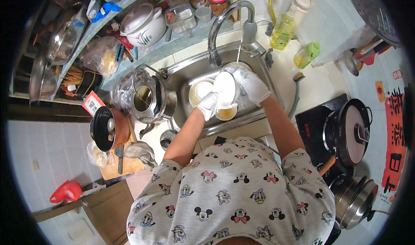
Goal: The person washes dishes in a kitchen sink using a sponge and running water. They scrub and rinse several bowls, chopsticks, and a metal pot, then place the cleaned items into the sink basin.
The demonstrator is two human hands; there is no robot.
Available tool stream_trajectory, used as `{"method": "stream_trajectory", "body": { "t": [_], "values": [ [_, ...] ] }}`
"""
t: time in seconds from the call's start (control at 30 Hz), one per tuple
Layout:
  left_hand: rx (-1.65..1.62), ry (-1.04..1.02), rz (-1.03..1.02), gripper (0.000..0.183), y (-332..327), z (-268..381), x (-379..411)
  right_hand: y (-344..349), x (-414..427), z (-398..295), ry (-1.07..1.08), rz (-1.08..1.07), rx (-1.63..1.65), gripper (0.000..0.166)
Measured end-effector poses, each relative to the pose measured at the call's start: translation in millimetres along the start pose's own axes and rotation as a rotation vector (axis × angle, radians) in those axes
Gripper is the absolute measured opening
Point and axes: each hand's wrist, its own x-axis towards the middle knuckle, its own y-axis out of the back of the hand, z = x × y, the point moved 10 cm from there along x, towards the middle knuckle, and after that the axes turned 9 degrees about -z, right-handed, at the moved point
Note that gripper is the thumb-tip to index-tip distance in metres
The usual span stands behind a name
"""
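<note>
Both hands wear white gloves over the stainless steel sink (pixel 207 131). My left hand (pixel 210 105) grips a white bowl (pixel 224 88) by its lower left side, the bowl tilted. At the bowl's right is my right hand (pixel 252 86), its fingers pointing up to the left; whether it touches the bowl or holds something is hard to tell. Water runs from the faucet (pixel 214 40) area in a thin stream (pixel 239 53) into a round vessel (pixel 245 66) behind the hands. More bowls (pixel 203 88) are stacked at the left in the sink, and a bowl with yellowish liquid (pixel 227 113) sits below the held one.
Left of the sink stand a steel kettle (pixel 163 99), a pot (pixel 121 131) and a cutting board (pixel 107 173) with a cleaver-like knife (pixel 120 160). On the right are detergent bottles (pixel 282 31), a brush (pixel 295 96) and a lidded pan (pixel 351 131) on a black cooktop. A shelf (pixel 181 42) runs behind.
</note>
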Motion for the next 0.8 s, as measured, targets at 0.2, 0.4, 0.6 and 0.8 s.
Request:
{"method": "stream_trajectory", "body": {
  "t": [0.2,0.4,0.6,0.8],
  "values": [
    [-0.277,0.233,-0.288,0.021,-31,-42,7,-30,-11,15,0.005,-0.224,0.039,0.037],
    [0.042,-0.114,0.156,0.028,-20,-5,21,-22,-52,39,-0.576,-0.120,-0.091,0.042],
    [1.061,-0.179,0.278,0.033,-1,16,52,22,-71,33,-0.548,0.314,0.109,0.048],
    [0.588,0.154,-0.029,0.045,-48,-18,68,83,-84,88,-0.836,0.331,-0.274,0.038]
  ]
}}
